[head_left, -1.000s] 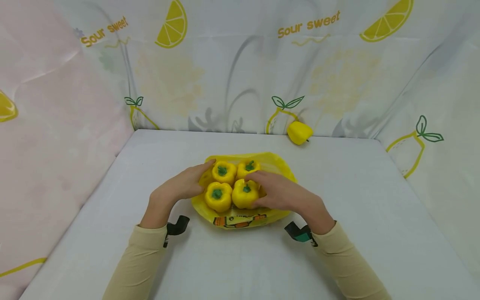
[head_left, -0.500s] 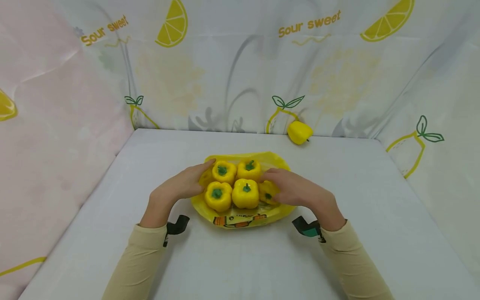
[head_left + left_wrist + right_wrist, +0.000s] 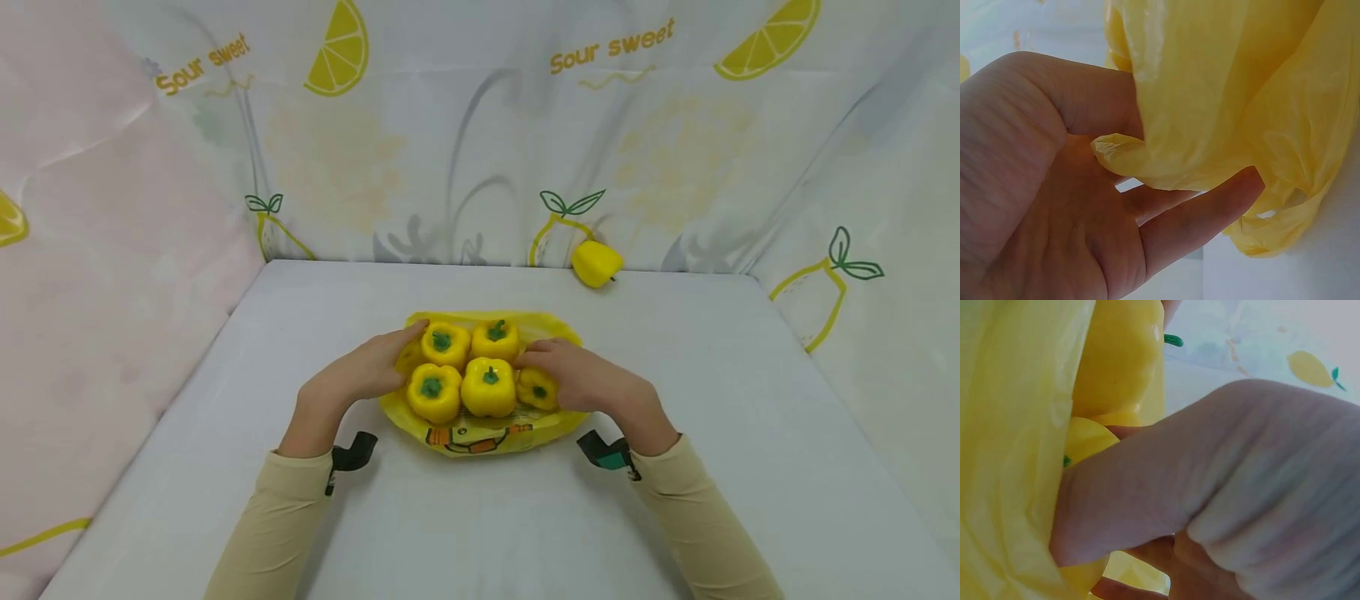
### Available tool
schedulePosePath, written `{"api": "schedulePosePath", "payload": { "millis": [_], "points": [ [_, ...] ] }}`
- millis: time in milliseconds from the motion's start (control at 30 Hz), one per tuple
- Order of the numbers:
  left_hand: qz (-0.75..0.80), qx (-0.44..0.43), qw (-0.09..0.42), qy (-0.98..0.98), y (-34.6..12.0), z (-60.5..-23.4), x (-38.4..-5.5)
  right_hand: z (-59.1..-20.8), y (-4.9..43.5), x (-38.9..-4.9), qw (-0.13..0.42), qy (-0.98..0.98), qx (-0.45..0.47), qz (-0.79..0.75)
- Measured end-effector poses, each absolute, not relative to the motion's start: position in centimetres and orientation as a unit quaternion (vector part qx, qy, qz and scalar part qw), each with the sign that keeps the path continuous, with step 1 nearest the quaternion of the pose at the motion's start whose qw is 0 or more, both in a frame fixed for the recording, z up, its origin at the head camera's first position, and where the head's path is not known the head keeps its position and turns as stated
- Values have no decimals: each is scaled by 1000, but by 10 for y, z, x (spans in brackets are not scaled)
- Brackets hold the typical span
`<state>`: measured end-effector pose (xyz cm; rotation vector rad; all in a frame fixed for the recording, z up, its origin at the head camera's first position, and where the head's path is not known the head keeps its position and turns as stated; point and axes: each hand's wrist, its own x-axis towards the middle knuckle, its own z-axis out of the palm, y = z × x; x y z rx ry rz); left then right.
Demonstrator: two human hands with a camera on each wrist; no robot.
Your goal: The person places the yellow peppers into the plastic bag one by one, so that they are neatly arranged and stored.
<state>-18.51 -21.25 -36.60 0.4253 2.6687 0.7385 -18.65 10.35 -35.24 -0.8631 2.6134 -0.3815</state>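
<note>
In the head view a yellow plastic bag (image 3: 558,423) lies spread on the table, with yellow bell peppers inside. Two of them, a front-left pepper (image 3: 435,406) and a front-middle pepper (image 3: 489,400), stand stem up before two more. My left hand (image 3: 367,367) holds the bag's left edge; in the left wrist view the plastic (image 3: 1210,94) hides the thumb tip. At the bag's right side, my right hand (image 3: 581,375) grips a lower, tilted bell pepper (image 3: 534,392). Its thumb reaches behind the bag wall (image 3: 1010,456) in the right wrist view.
Another yellow bell pepper (image 3: 596,265) lies on its side at the table's back edge, against the lemon-print cloth (image 3: 450,125). Hanging cloth also closes off both sides. A white cover (image 3: 480,533) spreads over the table around the bag.
My right hand has moved right, away from the front-middle pepper, to the tilted pepper at the bag's right side. That pepper shows more now. My left hand stays at the bag's edge.
</note>
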Motion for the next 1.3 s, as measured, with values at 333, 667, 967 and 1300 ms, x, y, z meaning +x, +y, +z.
{"api": "schedulePosePath", "payload": {
  "millis": [333,667,967,1300],
  "points": [
    [261,154,164,939,-212,-367,-185,-350,113,-197,172,932,-269,-173],
    [258,162,158,939,-212,-370,-185,-349,132,-211,131,940,-227,-219],
    [262,162,153,939,-212,-370,-185,-351,129,-214,127,953,-194,-193],
    [264,160,155,938,-212,-369,-186,-349,128,-211,89,964,-191,-163]
  ]
}}
